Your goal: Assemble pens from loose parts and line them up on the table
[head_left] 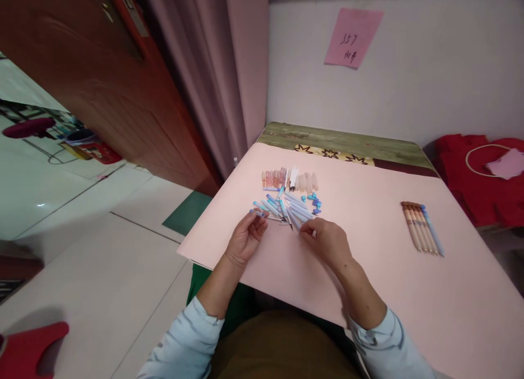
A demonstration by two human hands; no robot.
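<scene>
Pen barrels [299, 206]: blue/white, loose pile just beyond & btwn fingers of both hands.
L hand [246, 237]: thumb + fingertips pinching short blue pen piece [260, 213], just L of pile.
R hand [327, 240]: thumb + index close tog. at pile's near R edge; can't tell if gripping.
Small blue bits [316, 203]: cluster beyond R fingertips.
Brown-topped pens [420, 229]: row well R of R fingers, w/ 1 blue.

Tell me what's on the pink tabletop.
A heap of pen parts, small blue pieces, a row of pink and whitish pieces, and a row of pens at right. Anything beneath the heap or behind the left hand or right hand is covered.
</scene>
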